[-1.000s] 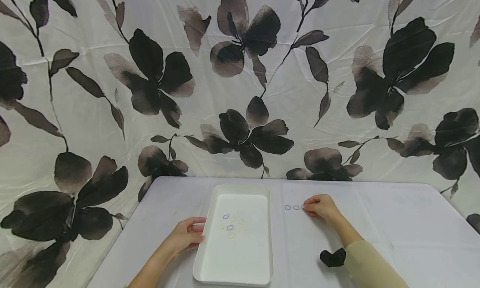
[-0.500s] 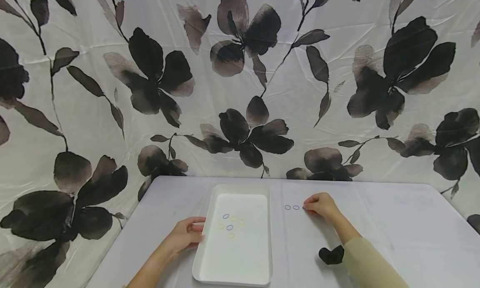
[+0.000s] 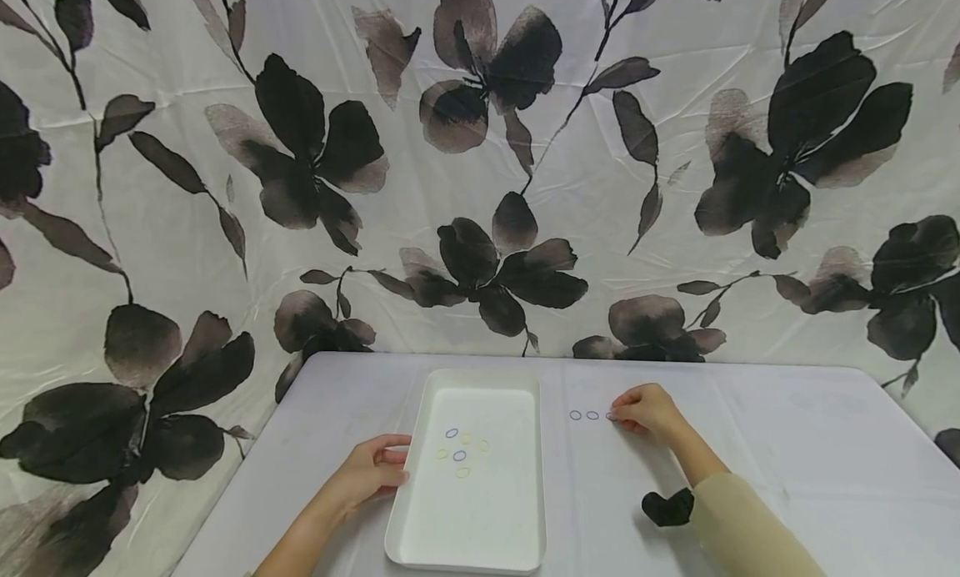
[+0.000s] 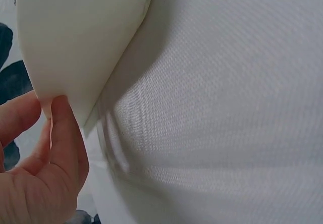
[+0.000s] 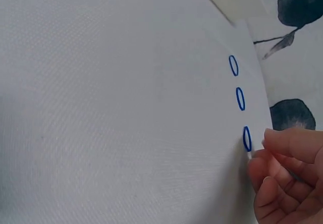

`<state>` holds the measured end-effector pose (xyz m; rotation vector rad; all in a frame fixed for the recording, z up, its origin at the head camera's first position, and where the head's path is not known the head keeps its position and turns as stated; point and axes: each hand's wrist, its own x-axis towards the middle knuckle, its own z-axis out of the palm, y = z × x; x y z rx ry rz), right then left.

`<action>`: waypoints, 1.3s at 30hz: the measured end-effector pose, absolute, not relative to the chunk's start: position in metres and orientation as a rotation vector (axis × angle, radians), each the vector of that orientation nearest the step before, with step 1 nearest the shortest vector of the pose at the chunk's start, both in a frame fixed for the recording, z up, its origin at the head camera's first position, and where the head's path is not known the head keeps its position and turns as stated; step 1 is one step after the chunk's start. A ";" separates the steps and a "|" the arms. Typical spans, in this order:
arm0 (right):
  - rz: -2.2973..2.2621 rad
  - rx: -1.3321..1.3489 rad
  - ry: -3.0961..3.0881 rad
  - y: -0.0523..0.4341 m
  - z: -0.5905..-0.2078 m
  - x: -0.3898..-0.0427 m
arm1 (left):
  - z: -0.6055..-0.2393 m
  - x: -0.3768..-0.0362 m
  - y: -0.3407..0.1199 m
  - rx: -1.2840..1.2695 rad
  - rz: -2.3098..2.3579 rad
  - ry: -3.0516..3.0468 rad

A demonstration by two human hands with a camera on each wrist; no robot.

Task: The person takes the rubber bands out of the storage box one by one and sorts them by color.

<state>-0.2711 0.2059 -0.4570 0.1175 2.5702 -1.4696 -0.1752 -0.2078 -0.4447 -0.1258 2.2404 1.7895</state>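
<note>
While both arms lie on it, the scene reads from biggest to smallest:
Surface: a pale grey cloth-covered surface [image 3: 787, 444], set before a white curtain printed with dark flowers [image 3: 480, 160].
Tray: a white rectangular plastic tray [image 3: 420, 519] at the centre-left, holding small loose blue and yellow rings [image 3: 459, 455].
Left hand: the left hand [image 3: 369, 472] at 9 o'clock of the tray, thumb and fingers curled around its left rim, gripping it.
Right hand: the right hand [image 3: 645, 412] at 3 o'clock of the tray, fingers curled, fingertips [image 5: 270, 158] touching the nearest ring.
Black object: a small dark lump [image 3: 666, 507] just beside the right forearm.
Rings: three small blue elastic rings [image 5: 240, 99] in a row, at 9 o'clock of the right hand.
</note>
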 end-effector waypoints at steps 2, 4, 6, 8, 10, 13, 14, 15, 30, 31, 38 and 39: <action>-1.471 0.106 2.564 0.207 -0.456 -0.271 | -0.445 -0.174 -0.208 -0.117 1.796 2.227; -1.467 0.081 2.564 0.208 -0.453 -0.271 | -0.445 -0.173 -0.208 -0.112 1.803 2.217; -1.460 0.057 2.567 0.207 -0.449 -0.272 | -0.445 -0.173 -0.207 -0.105 1.797 2.231; -1.452 0.016 2.577 0.205 -0.443 -0.274 | -0.444 -0.174 -0.206 -0.105 1.782 2.263; -1.454 0.000 2.585 0.202 -0.436 -0.277 | -0.443 -0.176 -0.206 -0.103 1.768 2.294; -1.466 -0.012 2.576 0.197 -0.426 -0.281 | -0.442 -0.179 -0.205 -0.109 1.750 2.316; -1.474 -0.004 2.568 0.194 -0.423 -0.282 | -0.441 -0.180 -0.205 -0.110 1.751 2.312; -1.484 -0.010 2.556 0.191 -0.421 -0.284 | -0.442 -0.181 -0.205 -0.106 1.750 2.311; -1.501 -0.154 2.509 0.144 -0.394 -0.286 | -0.445 -0.178 -0.207 -0.082 1.778 2.275; -1.505 -0.157 2.502 0.141 -0.393 -0.286 | -0.445 -0.177 -0.207 -0.083 1.777 2.276; -1.500 -0.168 2.493 0.119 -0.392 -0.283 | -0.445 -0.175 -0.209 -0.072 1.775 2.278; -1.494 -0.169 2.493 0.116 -0.392 -0.282 | -0.445 -0.175 -0.209 -0.070 1.775 2.270</action>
